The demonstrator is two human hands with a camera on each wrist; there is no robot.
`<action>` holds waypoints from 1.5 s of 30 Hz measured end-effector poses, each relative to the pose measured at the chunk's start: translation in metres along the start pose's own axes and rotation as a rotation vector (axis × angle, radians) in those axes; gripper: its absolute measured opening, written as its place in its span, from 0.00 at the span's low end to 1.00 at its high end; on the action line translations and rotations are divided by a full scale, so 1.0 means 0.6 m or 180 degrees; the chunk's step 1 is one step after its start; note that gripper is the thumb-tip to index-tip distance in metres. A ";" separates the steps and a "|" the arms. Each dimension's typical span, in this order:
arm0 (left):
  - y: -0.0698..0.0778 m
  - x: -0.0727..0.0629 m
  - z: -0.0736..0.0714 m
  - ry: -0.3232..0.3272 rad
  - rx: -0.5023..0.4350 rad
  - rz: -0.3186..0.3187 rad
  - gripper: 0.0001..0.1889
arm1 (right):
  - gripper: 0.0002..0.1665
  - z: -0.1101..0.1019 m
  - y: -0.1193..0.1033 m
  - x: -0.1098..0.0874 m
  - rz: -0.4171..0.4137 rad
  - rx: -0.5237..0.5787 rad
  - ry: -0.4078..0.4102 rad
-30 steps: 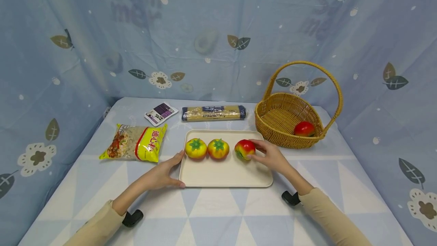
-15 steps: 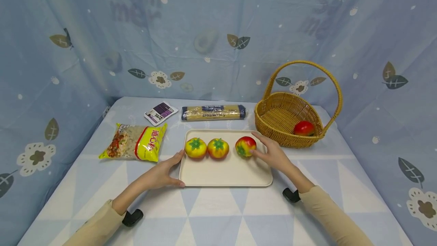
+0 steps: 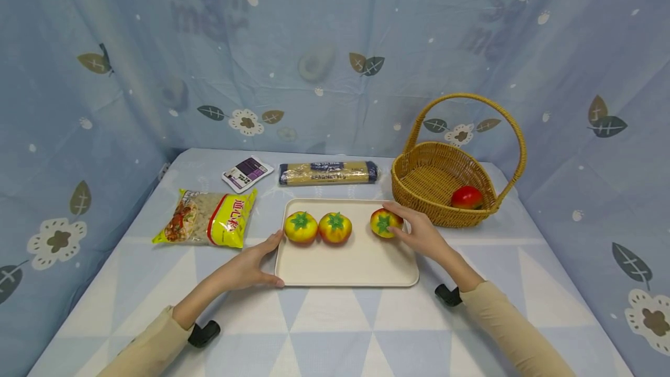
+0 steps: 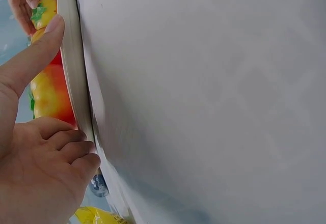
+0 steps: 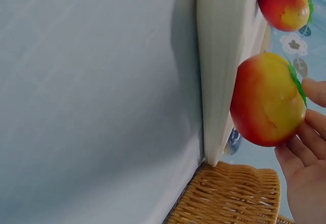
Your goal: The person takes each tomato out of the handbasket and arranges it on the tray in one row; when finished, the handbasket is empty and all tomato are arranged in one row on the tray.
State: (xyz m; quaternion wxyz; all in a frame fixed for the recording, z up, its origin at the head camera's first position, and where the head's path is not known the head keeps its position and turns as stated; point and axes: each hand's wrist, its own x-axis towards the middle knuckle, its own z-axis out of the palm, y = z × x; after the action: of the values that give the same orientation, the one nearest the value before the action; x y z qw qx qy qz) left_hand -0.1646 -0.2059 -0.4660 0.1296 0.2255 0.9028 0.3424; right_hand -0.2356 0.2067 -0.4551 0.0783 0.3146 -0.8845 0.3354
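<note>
While right wrist view shows fruit [image 5: 267, 102] red underneath, right grip [image 3: 417, 234] curled round it, left grip [image 3: 248, 266] spread against tray [image 3: 348, 265].

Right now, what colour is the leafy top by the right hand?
The leafy top is green, clearest in the head view.

A spaghetti packet [image 3: 328, 173] lies near a white-and-purple pouch [image 3: 248, 174], with a yellow macaroni bag [image 3: 206, 218] closer in, on a triangle-patterned tablecloth [image 3: 330, 330] before a blue leaf-and-flower curtain [image 3: 293, 39].
</note>
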 end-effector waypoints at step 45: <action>-0.002 -0.001 0.000 0.0000 -0.0060 0.0005 0.59 | 0.37 0.028 -0.004 0.006 0.0163 0.0233 -0.0352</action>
State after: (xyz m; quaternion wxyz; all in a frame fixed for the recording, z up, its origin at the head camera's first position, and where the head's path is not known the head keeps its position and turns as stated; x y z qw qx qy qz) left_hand -0.1645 -0.2067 -0.4667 0.1315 0.2250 0.8994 0.3509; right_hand -0.2358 0.1927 -0.4653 0.0091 0.3126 -0.8824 0.3515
